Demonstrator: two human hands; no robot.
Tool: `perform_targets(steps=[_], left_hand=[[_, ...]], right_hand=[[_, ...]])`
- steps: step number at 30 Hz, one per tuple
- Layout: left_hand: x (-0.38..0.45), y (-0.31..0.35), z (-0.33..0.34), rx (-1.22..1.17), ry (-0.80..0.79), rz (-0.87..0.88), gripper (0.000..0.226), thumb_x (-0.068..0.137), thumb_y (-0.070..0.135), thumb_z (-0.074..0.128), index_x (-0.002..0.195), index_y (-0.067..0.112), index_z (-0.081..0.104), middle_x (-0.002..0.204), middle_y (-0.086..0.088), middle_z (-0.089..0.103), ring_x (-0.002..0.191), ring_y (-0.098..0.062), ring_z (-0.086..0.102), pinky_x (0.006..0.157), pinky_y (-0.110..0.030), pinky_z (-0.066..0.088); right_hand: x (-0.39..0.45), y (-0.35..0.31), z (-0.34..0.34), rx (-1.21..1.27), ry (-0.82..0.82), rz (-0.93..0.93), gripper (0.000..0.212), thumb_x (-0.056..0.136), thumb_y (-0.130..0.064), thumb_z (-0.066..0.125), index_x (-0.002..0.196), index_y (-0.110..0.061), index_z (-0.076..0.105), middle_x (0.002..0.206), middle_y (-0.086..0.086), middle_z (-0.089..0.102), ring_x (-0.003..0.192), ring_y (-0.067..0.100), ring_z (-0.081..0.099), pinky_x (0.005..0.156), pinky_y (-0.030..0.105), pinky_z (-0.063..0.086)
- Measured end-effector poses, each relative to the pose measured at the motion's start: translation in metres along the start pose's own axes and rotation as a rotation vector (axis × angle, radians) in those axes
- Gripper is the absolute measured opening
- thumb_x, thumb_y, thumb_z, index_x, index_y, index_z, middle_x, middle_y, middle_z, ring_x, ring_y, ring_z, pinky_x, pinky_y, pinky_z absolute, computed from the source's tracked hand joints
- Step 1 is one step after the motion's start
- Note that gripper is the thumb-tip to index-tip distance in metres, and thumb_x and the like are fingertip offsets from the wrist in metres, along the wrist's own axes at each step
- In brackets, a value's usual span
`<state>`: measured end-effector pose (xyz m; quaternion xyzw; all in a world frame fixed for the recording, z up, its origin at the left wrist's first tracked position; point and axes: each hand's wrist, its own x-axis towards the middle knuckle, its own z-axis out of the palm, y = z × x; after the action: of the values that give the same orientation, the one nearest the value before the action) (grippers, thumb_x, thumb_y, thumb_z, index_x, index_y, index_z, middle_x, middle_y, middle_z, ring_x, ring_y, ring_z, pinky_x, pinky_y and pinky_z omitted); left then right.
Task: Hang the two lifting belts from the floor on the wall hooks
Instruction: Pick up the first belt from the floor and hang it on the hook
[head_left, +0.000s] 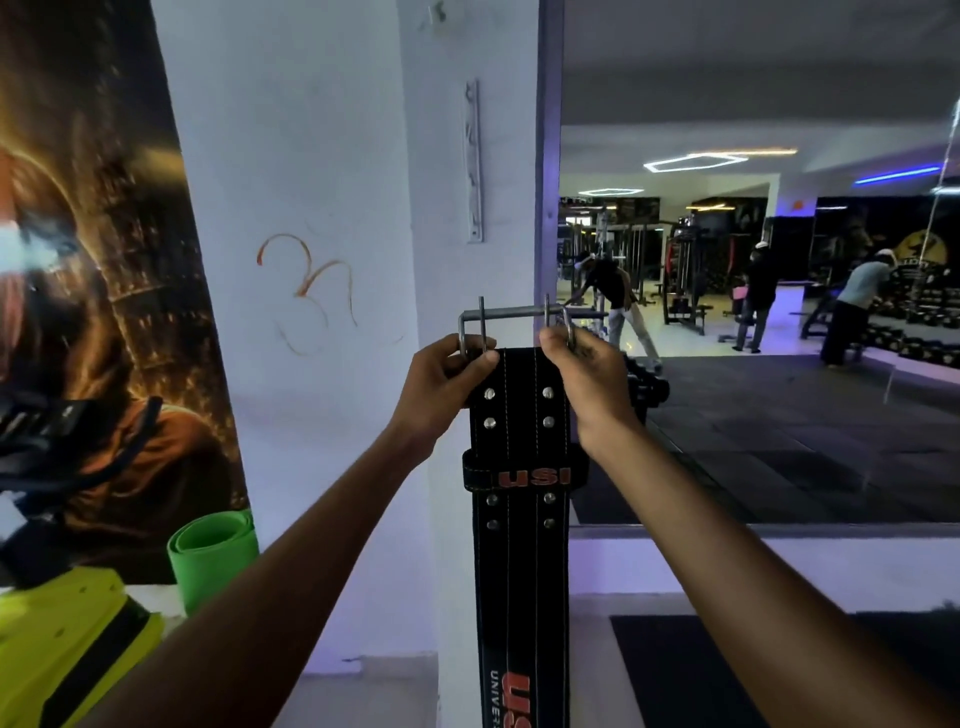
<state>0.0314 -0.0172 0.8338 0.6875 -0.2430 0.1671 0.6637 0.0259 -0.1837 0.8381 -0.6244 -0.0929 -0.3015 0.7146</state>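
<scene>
Both hands are up at chest height: left hand (447, 374) and right hand (582, 374) each pinch a side of the belt (519, 519) at its steel buckle (514, 322), keeping it level, probably so it slips onto the hook rail (472, 161) up above them on the wall. Belt's stiff black leather, white stitching, rivets, hanging straight down between the forearms.

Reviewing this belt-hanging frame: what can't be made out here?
- Head view: the belt's lower end is cut off by the bottom edge.
- The second belt is nowhere in frame.
- The buckle's side bars are hidden under the left hand and right hand.
- The hook rack is too small to count hooks.
</scene>
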Motion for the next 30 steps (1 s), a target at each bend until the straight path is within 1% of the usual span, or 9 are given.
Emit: perform_targets(steps=[3,6,8,11,16,19,25,28,30], left_hand=[[0.005,0.014,0.021,-0.077,0.098,-0.007,0.004,0.096,0.012,0.066,0.096,0.01,0.07,0.079,-0.003,0.074,0.068,-0.011,0.07,0.065,-0.026,0.059],[0.017,0.027,0.034,-0.112,0.149,-0.007,0.006,0.096,0.012,0.066,0.093,0.008,0.07,0.078,-0.005,0.073,0.066,-0.013,0.069,0.065,-0.026,0.058],[0.026,0.037,0.037,-0.123,0.189,-0.002,0.008,0.097,0.013,0.065,0.092,0.008,0.069,0.08,-0.008,0.072,0.068,-0.017,0.068,0.066,-0.028,0.059],[0.04,0.054,0.037,-0.147,0.229,0.001,0.009,0.098,0.014,0.064,0.093,0.007,0.067,0.081,-0.009,0.07,0.067,-0.018,0.067,0.062,-0.026,0.058],[0.051,0.072,0.036,-0.13,0.235,0.03,0.01,0.099,0.014,0.062,0.095,0.006,0.065,0.081,-0.009,0.068,0.063,-0.016,0.064,0.057,-0.023,0.057],[0.055,0.078,0.036,-0.136,0.258,0.045,0.009,0.098,0.014,0.063,0.095,0.007,0.066,0.082,-0.009,0.069,0.063,-0.014,0.065,0.059,-0.025,0.057],[0.059,0.091,0.038,-0.142,0.306,0.045,0.008,0.099,0.015,0.062,0.097,0.008,0.066,0.074,-0.003,0.067,0.053,-0.008,0.062,0.051,-0.02,0.054],[0.059,0.092,0.039,-0.145,0.313,0.031,0.007,0.099,0.015,0.062,0.095,0.009,0.066,0.075,-0.004,0.066,0.058,-0.012,0.062,0.055,-0.023,0.055],[0.06,0.096,0.039,-0.147,0.315,0.041,0.009,0.099,0.014,0.062,0.091,0.011,0.065,0.075,-0.004,0.065,0.06,-0.014,0.06,0.056,-0.024,0.054]], right_hand=[[0.009,-0.011,-0.011,-0.009,-0.002,-0.01,0.014,0.087,-0.026,0.073,0.092,-0.013,0.073,0.084,0.002,0.073,0.082,0.015,0.07,0.076,0.029,0.058],[0.011,-0.015,-0.028,-0.043,-0.118,-0.05,0.016,0.089,-0.021,0.071,0.101,-0.01,0.072,0.093,0.007,0.076,0.084,0.016,0.073,0.072,0.026,0.059],[0.008,-0.011,-0.037,-0.075,-0.175,-0.061,0.009,0.088,-0.015,0.072,0.097,-0.015,0.071,0.091,0.002,0.076,0.083,0.008,0.074,0.078,0.023,0.059],[0.002,-0.004,-0.043,-0.029,-0.15,-0.079,0.017,0.087,-0.008,0.071,0.087,-0.025,0.069,0.084,-0.009,0.073,0.074,-0.008,0.07,0.069,0.009,0.054],[-0.003,-0.001,-0.04,0.141,-0.116,-0.096,0.014,0.09,-0.012,0.067,0.095,-0.024,0.068,0.09,-0.01,0.072,0.079,-0.01,0.069,0.069,0.006,0.051],[-0.007,0.003,-0.039,0.153,-0.12,-0.096,0.017,0.089,-0.013,0.069,0.104,-0.021,0.068,0.096,-0.002,0.074,0.085,-0.004,0.07,0.075,0.01,0.054],[-0.022,0.038,-0.038,0.08,-0.147,-0.051,0.023,0.082,-0.009,0.076,0.101,0.002,0.068,0.092,0.01,0.074,0.083,0.014,0.07,0.079,0.023,0.056],[-0.051,0.093,-0.049,-0.052,-0.154,0.069,0.053,0.066,-0.041,0.087,0.083,0.004,0.065,0.072,0.014,0.067,0.063,0.022,0.061,0.06,0.024,0.05],[-0.079,0.13,-0.058,-0.135,-0.173,0.147,0.065,0.062,-0.05,0.085,0.081,0.007,0.062,0.071,0.027,0.064,0.06,0.033,0.057,0.057,0.029,0.047]])
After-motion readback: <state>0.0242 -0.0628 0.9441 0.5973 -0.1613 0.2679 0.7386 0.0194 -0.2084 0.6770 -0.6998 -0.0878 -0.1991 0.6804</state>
